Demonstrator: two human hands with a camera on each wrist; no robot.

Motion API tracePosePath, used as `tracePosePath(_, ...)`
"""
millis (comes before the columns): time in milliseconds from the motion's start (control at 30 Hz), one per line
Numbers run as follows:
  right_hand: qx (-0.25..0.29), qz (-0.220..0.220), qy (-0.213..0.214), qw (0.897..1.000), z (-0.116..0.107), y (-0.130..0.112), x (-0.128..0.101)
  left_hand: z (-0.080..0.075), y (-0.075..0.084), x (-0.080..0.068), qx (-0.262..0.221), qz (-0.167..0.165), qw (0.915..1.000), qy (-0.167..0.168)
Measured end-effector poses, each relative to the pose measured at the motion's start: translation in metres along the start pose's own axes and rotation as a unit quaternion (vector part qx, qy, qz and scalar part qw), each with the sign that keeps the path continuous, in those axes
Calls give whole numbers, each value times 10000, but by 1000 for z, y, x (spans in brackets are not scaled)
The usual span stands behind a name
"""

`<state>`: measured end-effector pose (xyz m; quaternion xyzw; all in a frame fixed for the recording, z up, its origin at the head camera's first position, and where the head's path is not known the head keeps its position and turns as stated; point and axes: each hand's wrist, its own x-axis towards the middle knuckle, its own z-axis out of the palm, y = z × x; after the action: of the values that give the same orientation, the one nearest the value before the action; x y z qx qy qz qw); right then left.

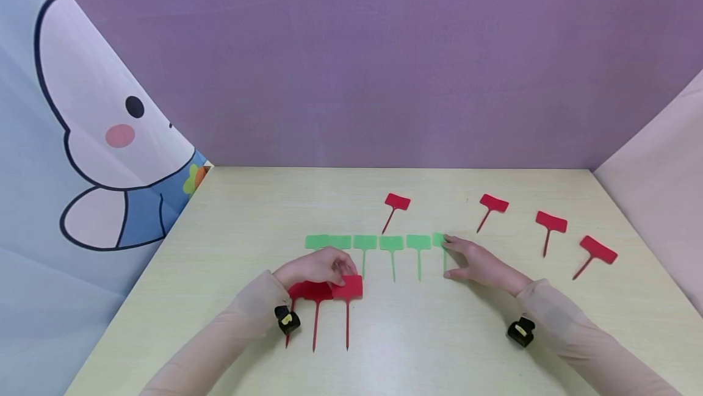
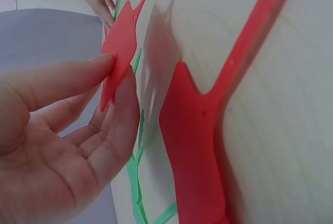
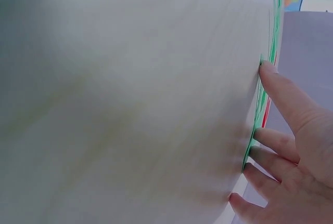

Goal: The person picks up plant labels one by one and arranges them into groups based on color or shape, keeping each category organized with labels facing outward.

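Observation:
A red T-shaped plant label [image 1: 348, 288] is pinched between the thumb and fingers of my left hand [image 1: 321, 265]. In the left wrist view its plate [image 2: 121, 39] is raised off the table, above its shadow. Beside it lie red labels [image 1: 317, 291] with overlapping plates, partly hidden by the left hand and wrist. Behind them runs a row of several green T-shaped labels [image 1: 392, 243]. My right hand [image 1: 483, 266], fingers spread, touches the rightmost green label [image 1: 437, 240], which lies on the table; in the right wrist view the thumb rests at its stem.
On the pale wooden table [image 1: 428, 335], a red label [image 1: 398, 202] lies behind the green row. More red ones are scattered at the right, including one label [image 1: 598, 249] farthest out. A purple cloth [image 1: 395, 79] rises behind the table, and a cartoon-printed cloth [image 1: 33, 213] hangs left.

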<state>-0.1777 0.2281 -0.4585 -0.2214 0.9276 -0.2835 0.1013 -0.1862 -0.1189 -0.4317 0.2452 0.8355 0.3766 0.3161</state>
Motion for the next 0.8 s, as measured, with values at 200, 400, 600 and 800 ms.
tracePosePath(200, 11, -27, -20, 10000, 0, 0, 1, 4, -1, 3, 502, 141, 9986, 109)
tracePosePath(400, 9, -31, -1, 10000, 0, 0, 1, 6, 3, 3, 853, 100, 9960, 230)
tracePosePath(600, -30, -83, 7, 10000, 0, 1, 1, 9, 6, 3, 1111, 70, 9933, 296)
tracePosePath(800, -13, -33, 35, 10000, 0, 0, 0, 10, 6, 3, 1268, 34, 9914, 331)
